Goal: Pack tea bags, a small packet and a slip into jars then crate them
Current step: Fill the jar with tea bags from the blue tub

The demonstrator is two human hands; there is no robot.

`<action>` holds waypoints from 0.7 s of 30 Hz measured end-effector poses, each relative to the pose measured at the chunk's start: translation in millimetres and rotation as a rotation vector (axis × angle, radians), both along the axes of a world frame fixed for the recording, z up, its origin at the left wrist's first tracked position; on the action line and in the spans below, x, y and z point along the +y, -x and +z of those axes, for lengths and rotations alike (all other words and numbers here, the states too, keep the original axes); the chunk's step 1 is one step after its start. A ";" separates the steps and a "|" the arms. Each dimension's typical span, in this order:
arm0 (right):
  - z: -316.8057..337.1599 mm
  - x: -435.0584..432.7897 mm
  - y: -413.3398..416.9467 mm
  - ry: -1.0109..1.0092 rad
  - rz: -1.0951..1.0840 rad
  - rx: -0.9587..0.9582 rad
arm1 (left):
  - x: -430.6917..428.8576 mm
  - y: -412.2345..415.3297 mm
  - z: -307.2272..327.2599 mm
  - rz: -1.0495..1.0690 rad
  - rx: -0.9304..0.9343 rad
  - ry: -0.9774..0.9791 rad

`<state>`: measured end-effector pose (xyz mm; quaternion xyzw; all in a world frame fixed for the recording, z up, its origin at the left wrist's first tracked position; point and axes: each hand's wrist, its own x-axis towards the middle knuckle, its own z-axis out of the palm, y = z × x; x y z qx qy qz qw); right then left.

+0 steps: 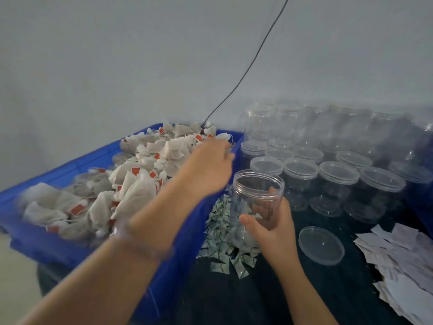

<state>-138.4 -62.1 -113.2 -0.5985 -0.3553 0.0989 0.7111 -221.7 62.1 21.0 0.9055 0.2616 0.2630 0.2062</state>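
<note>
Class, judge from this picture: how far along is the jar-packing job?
Done: the open jar has its lid off, lying beside it. In hand: the right hand grips that jar while the left hand reaches among the tea bags in the blue bin. Left: the packet pile, slips and crating; the other jars look empty.

A single wide-angle camera, worn on the head, looks forward and down from close above the desk (234, 301) toward a pale wall (140, 55), with the blue crate (182, 233) at left and lidded jars (302, 171) at right.
</note>
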 end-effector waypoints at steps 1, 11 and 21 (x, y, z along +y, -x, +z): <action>-0.2 3.4 1.4 0.014 0.006 0.000 | 17.8 -7.8 3.5 0.085 0.076 -0.038; -13.4 17.3 2.4 0.149 0.040 -0.038 | 86.9 -30.0 -55.6 0.148 0.198 -0.008; -24.9 15.6 3.1 0.155 0.079 -0.019 | 60.0 -9.5 -1.5 -0.241 -0.465 0.431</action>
